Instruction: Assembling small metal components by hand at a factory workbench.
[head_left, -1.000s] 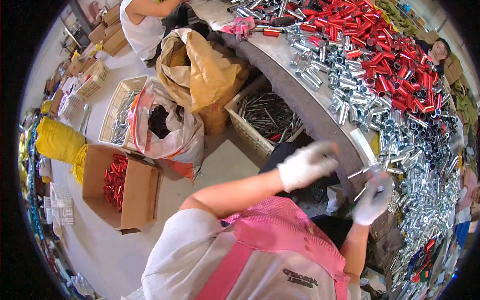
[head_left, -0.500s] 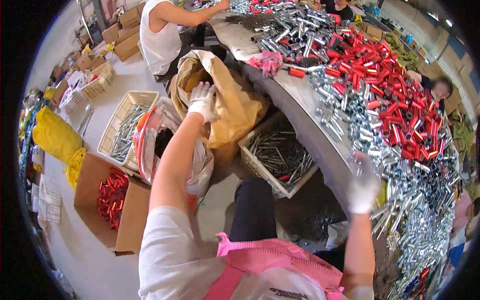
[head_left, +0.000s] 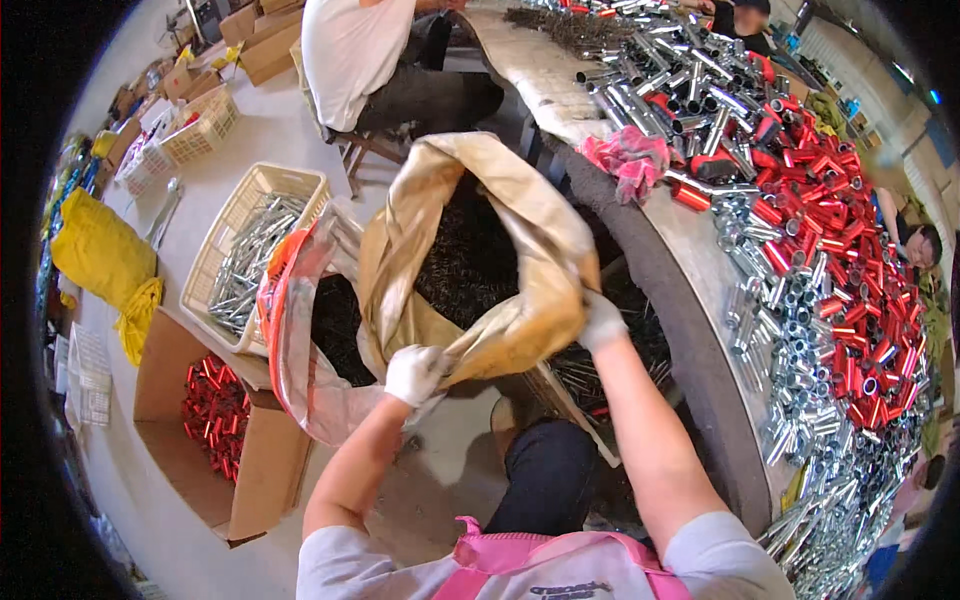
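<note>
Yellow sack (head_left: pixel 100 250) over on the far left, slumped on the floor with its neck bunched up, probably to stop stuff spilling. Next along is an open cardboard box (head_left: pixel 265 470) with a heap of red tubes (head_left: pixel 215 415) inside, then a pale crate (head_left: pixel 316 192) with metal rods (head_left: pixel 255 260) lying loosely in it; most likely they're split up by kind. Just beside that crate is a see-through plastic bag (head_left: pixel 335 405), mouth open.

Then the main bit: a tan sack (head_left: pixel 400 240) standing on the floor in front of the worker, touching the plastic bag. The gloved left hand (head_left: pixel 414 376) has its fingers closed on the near rim, bunching the cloth. The right hand (head_left: pixel 602 320) is at the right side of the rim, but it's blurry and the fingers are hidden, so can't tell if it's really gripping. Hands that far apart would spread the mouth wide, and dark bits (head_left: pixel 465 260) show inside, too dim to make out.

Second crate (head_left: pixel 580 415) is tucked right of the sack, partly under the tabletop (head_left: pixel 690 250). Up top, a pink cloth (head_left: pixel 628 160) lies near the edge, with red and silver tubes (head_left: pixel 790 350) heaped beyond, presumably within easy reach.
</note>
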